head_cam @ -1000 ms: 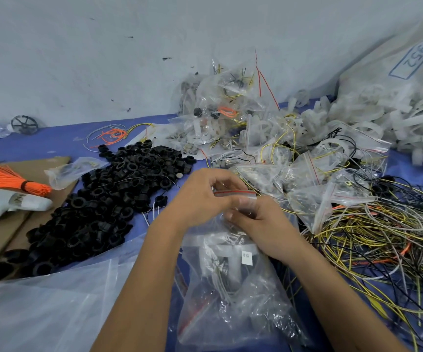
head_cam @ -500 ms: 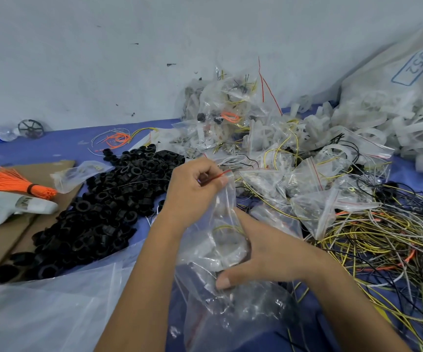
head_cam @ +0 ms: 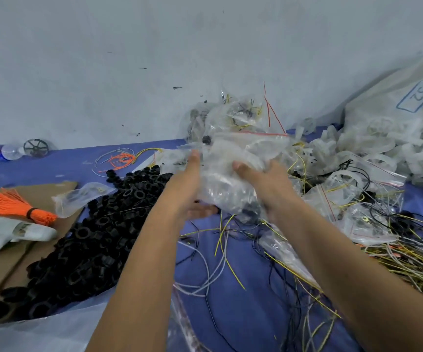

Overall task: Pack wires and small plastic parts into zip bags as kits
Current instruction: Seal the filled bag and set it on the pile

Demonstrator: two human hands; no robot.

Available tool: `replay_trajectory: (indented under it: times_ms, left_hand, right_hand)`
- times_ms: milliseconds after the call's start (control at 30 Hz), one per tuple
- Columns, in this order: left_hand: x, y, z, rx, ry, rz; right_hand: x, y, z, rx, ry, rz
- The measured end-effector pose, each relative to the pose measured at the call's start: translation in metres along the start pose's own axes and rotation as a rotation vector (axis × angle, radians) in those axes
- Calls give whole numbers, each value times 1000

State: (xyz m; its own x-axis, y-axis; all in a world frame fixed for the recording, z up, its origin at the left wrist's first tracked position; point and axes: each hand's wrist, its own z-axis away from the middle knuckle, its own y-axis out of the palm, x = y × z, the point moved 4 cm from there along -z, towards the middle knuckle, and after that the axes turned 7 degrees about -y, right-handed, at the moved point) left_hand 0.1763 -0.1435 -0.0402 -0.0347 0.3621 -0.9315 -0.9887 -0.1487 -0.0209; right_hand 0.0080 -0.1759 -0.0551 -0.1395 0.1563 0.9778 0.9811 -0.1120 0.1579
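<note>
A filled clear zip bag [head_cam: 227, 171] with a red seal strip is held up between my two hands, over the blue table cover [head_cam: 246, 318]. My left hand [head_cam: 188, 185] lies against its left side, fingers stretched up along the plastic and thumb under it. My right hand [head_cam: 265, 185] grips its right side with the thumb on top. Just beyond the bag is a heap of filled zip bags [head_cam: 243, 118]. Loose yellow, black and white wires [head_cam: 413, 252] spread at the right. Black plastic rings [head_cam: 96, 227] form a pile at the left.
White plastic parts [head_cam: 357, 148] spill from a big sack [head_cam: 396, 102] at the far right. On cardboard [head_cam: 40, 194] at the left lie an orange wire bundle [head_cam: 9, 204] and a white plastic part [head_cam: 14, 232]. A water bottle [head_cam: 2, 152] lies by the wall. Clear sheeting [head_cam: 40, 334] covers the near left.
Both hands have pinched the bag's seal strip, then taken the bag by its sides and carried it forward and up, away from me, toward the heap of filled bags.
</note>
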Motion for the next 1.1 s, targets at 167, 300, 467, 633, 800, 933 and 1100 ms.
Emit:
replay_trajectory:
  times_ms: [167, 300, 467, 633, 800, 933, 1100]
  left_hand:
    - [-90, 37, -44, -47, 272, 587]
    - [-86, 54, -65, -114, 262, 454]
    - [-11, 56, -62, -62, 220, 383]
    - [42, 43, -44, -133, 218, 264]
    - [63, 7, -17, -312, 325, 17]
    - [76, -37, 0, -388, 365, -42]
    - [83, -83, 12, -512, 334, 13]
  right_hand:
    - [73, 30, -106, 14, -34, -183]
    - [70, 39, -126, 184, 36, -162]
    - [15, 23, -67, 208, 60, 26]
    - [-20, 21, 8, 84, 66, 53]
    - [-53, 50, 78, 186, -52, 335]
    - [-57, 71, 120, 415, -222, 771]
    - [-56, 95, 150, 552, -326, 1212]
